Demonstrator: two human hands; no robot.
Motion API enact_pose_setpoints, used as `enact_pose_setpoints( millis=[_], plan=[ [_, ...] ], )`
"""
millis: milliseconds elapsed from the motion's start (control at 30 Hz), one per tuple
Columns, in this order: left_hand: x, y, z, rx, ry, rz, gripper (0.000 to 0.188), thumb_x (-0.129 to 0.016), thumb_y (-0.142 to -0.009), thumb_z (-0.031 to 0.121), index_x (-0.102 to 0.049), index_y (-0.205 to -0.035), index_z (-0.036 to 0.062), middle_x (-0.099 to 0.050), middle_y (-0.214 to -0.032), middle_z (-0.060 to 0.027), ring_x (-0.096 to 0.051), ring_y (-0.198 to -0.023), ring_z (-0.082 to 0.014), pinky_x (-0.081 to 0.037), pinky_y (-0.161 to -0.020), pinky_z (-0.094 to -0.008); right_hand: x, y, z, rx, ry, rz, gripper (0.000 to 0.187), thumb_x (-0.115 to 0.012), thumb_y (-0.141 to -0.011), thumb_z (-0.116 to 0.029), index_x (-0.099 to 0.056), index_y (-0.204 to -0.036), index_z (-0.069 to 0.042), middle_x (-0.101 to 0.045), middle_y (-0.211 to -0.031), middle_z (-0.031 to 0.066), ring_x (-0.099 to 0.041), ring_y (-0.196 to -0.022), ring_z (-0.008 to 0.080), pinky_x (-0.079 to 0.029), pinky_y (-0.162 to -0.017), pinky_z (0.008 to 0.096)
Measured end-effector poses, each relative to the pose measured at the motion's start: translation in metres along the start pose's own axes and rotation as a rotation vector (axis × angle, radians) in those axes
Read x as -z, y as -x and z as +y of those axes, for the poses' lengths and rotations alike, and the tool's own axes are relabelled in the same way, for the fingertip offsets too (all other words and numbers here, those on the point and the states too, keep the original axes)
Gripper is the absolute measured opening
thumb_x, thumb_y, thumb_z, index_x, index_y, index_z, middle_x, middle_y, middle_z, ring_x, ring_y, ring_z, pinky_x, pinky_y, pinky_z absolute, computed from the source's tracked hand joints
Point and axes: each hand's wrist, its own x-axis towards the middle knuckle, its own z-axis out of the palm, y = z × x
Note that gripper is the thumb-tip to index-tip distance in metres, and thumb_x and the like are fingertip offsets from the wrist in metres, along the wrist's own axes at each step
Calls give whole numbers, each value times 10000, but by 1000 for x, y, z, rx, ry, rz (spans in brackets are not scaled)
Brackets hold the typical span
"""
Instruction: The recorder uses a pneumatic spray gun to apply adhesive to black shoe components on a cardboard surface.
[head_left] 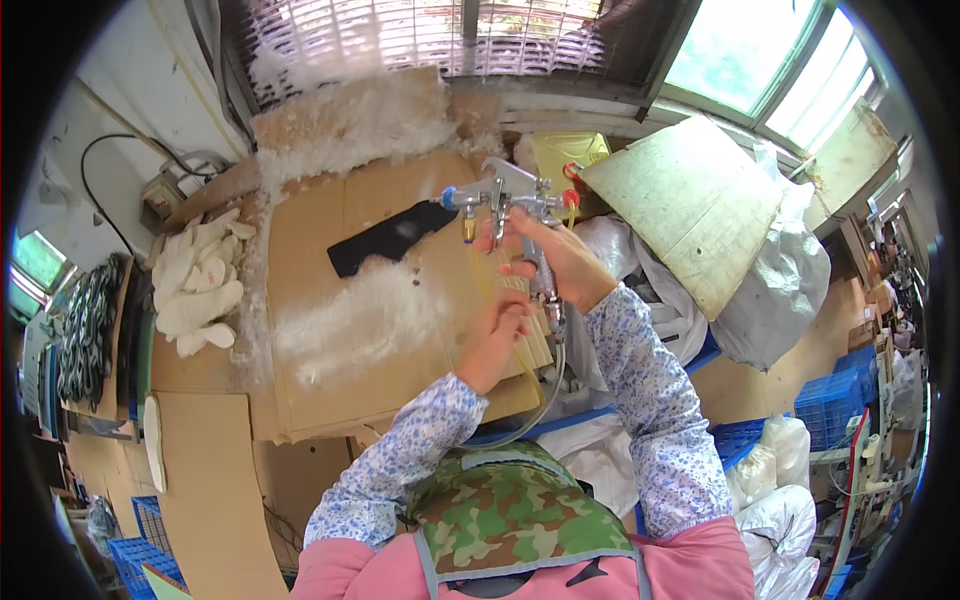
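Observation:
My right hand (pixel 565 258) grips a silver spray gun (pixel 515 200) by its handle, with the fingers at the trigger. The gun's blue-ringed nozzle points left, above the right end of a black flat piece (pixel 390 238) of material. That piece lies on a brown cardboard sheet (pixel 300 390) dusted with white fluff. Below the gun, my left hand (pixel 490 345) has its fingers curled and slightly blurred, near the cardboard's right edge; what they hold, if anything, is hidden. A clear hose (pixel 555 385) runs down from the gun's handle.
White insole-like pieces (pixel 200 285) are heaped at the left, with dark pieces (pixel 90 330) stacked farther left. A fluff-covered mesh window guard (pixel 420 40) stands behind. At right, a pale board (pixel 690 210) leans over white plastic bags (pixel 780 290). Blue crates (pixel 830 405) stand beyond.

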Motion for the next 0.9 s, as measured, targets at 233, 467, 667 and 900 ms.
enact_pose_setpoints(
  millis=[233, 467, 667, 900],
  plan=[
    [13, -29, 106, -774, -623, 161, 177, -524, -808, 2, -537, -976, 54, -537, -903, -111, -525, -858, -277, -420, -764, -356, -4, 13, -1, -19, 33, -14, 279, -557, -884, -208, -573, -1124, -66, -628, -975, 34, -505, -694, 49, -504, -684, 231],
    [1, -65, 138, -1030, -1006, 21, 210, -609, -715, 43, -548, -914, 66, -531, -895, -84, -491, -939, -279, -368, -832, -395, -6, 19, 1, 1, 77, -102, 181, -554, -870, -140, -564, -1017, -35, -536, -864, 7, -447, -603, 70, -498, -698, 282],
    [7, -66, 132, -745, -924, -221, 143, -607, -750, 71, -530, -869, 55, -523, -863, -72, -491, -885, -254, -371, -808, -371, -11, 29, -2, -20, 139, -101, 193, -562, -874, -169, -595, -1005, -31, -627, -926, 21, -463, -623, 58, -413, -572, 203],
    [14, -66, 122, -721, -918, -300, 106, -532, -825, 105, -585, -904, 60, -533, -858, -70, -490, -863, -256, -377, -802, -364, -6, 30, 11, -23, 160, -163, 209, -573, -876, -194, -606, -994, -24, -640, -910, 14, -451, -607, 50, -393, -549, 199]
  ],
)
